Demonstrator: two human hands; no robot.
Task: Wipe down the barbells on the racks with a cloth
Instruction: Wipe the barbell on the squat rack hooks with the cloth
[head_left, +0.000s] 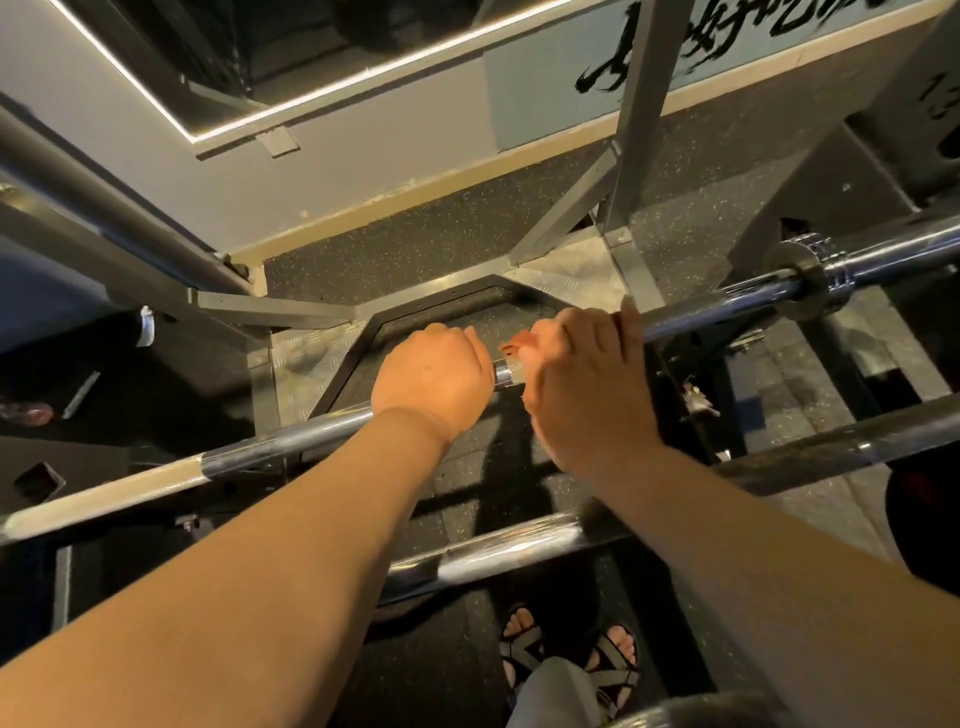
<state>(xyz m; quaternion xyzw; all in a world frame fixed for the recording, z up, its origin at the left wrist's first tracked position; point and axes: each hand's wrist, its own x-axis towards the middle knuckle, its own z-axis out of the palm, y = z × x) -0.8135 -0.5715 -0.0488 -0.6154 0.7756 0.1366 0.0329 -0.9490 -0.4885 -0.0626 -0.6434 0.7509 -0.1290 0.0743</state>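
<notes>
A chrome barbell (717, 312) runs across the view from lower left to upper right, resting on a rack. My left hand (434, 376) is wrapped around its shaft near the middle. Just to the right, my right hand (587, 384) grips the same shaft with an orange cloth (517, 343) pressed against the bar; only a small corner of the cloth shows between the hands. A short knurled stretch of the bar is visible between my two hands. The barbell's collar and sleeve (815, 270) lie at the right.
A second bar (519, 545) runs parallel lower down, closer to me. Grey rack uprights (639, 130) and a steel floor frame (270, 312) stand beyond the barbell. A rubber floor, a wall with a mirror, and my sandalled feet (566, 654) are below.
</notes>
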